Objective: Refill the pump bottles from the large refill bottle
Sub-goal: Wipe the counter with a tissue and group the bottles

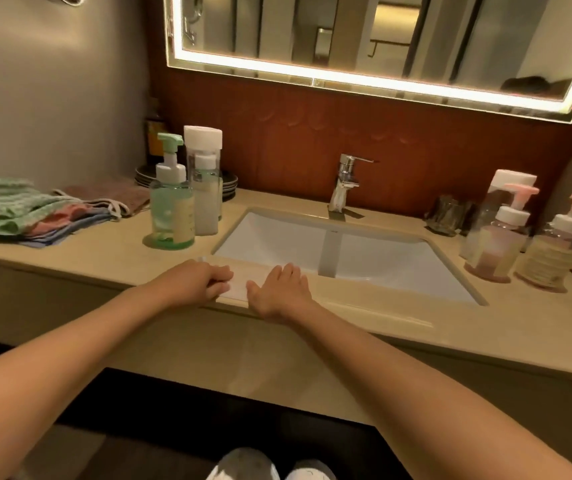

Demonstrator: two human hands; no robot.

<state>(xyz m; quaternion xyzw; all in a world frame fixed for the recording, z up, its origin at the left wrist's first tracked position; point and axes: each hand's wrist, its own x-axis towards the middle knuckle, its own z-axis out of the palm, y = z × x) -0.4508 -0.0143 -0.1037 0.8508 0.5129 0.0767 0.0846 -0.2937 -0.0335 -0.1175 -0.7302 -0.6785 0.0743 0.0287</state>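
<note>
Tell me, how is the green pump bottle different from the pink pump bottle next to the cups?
The green pump bottle has a green pump head; the pink pump bottle has a pink one. The green one stands left of the sink, the pink one on the right. The green bottle looks green-tinted nearly all the way up, while the pink bottle's colour is strongest near its bottom. Both stand upright on the counter, with clear bodies and white collars.

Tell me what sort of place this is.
Most likely a bathroom vanity, perhaps in a hotel: an undermount sink with a chrome faucet, a lit mirror above, and pump bottles on the counter.
</note>
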